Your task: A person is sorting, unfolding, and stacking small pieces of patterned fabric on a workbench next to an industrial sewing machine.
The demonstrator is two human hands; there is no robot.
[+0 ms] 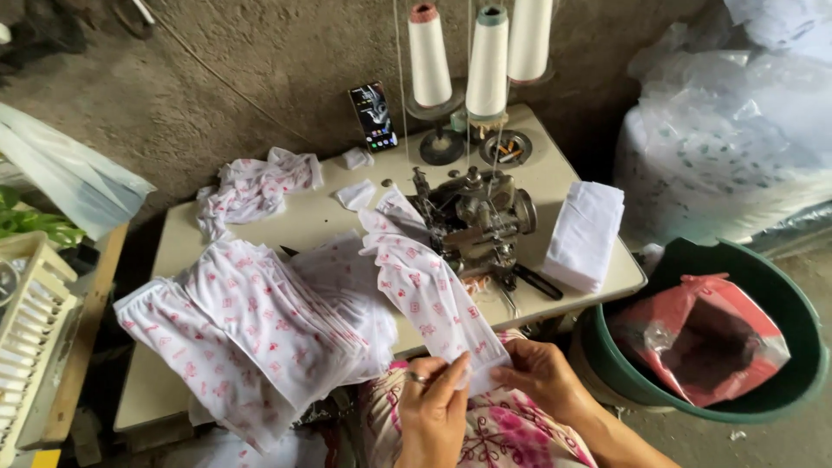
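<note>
Nearest the camera, the lower end of a printed fabric strip (pixel 433 299) is pinched between both hands above the lap. The left hand (pixel 431 409), a ring on one finger, is closed on the strip's edge with fingertips on top; the right hand (pixel 539 374) is closed on the corner just beside it, thumb over the cloth. From there the strip is seen running up and away across the desk (pixel 312 217) to the sewing machine (pixel 472 217), where its far end lies against the machine's left side.

For the step judged to be in hand, aligning the end of the piece, the two layers are best squared edge to edge before anything is fed, and the cloth kept flat and untwisted along its run to the machine. Slack should be kept light, so the strip is not dragged off the desk edge.

To the left, a stack of printed pieces (pixel 251 334) is fanned over the desk front, touching the strip's side; it should be left undisturbed. Right of the machine a pile of folded white cloth (pixel 585 234) sits. Beyond, a crumpled printed piece (pixel 256 186), a phone (pixel 373 115) and three thread cones (pixel 485 61) stand near the wall. A green tub (pixel 780 381) is on the floor, right.
</note>
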